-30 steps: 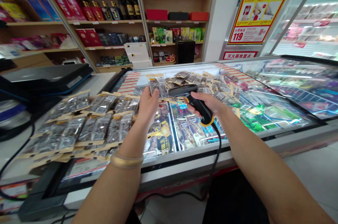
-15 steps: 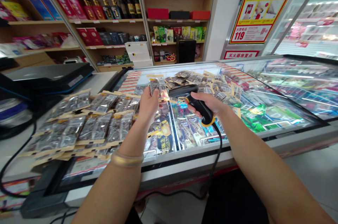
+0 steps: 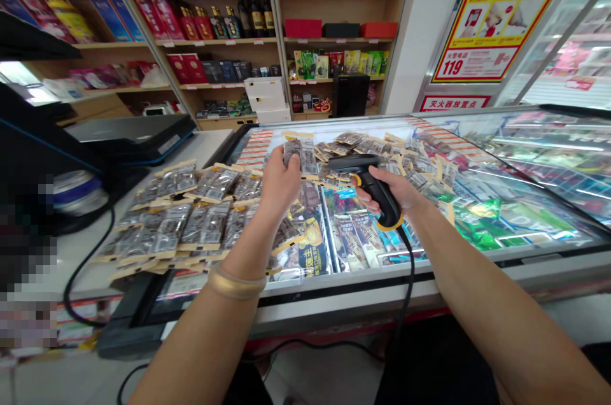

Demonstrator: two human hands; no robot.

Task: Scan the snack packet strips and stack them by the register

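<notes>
My left hand (image 3: 280, 181) grips a small clear packet (image 3: 308, 151) with tan edges, held upright above the freezer's glass top. In my right hand (image 3: 389, 191) is a black and yellow barcode scanner (image 3: 377, 191), its head pointing left toward the packet with a small gap between them. A large pile of similar packets (image 3: 205, 223) lies to the left of my left hand. Behind the scanner, a second pile of packets (image 3: 415, 160) spreads over the glass.
Under the glass of the freezer (image 3: 334, 303) lie colourful bags. The scanner's black cable (image 3: 408, 284) hangs over the front edge. A dark flat device (image 3: 138, 137) rests on the left counter. Stocked shelves (image 3: 200, 42) and a fire poster (image 3: 501, 16) stand behind.
The view has shifted left, so things appear further right. The scanner's head has drawn away from the packet, and the bright glow on the packet is gone. Both hands keep their holds.
</notes>
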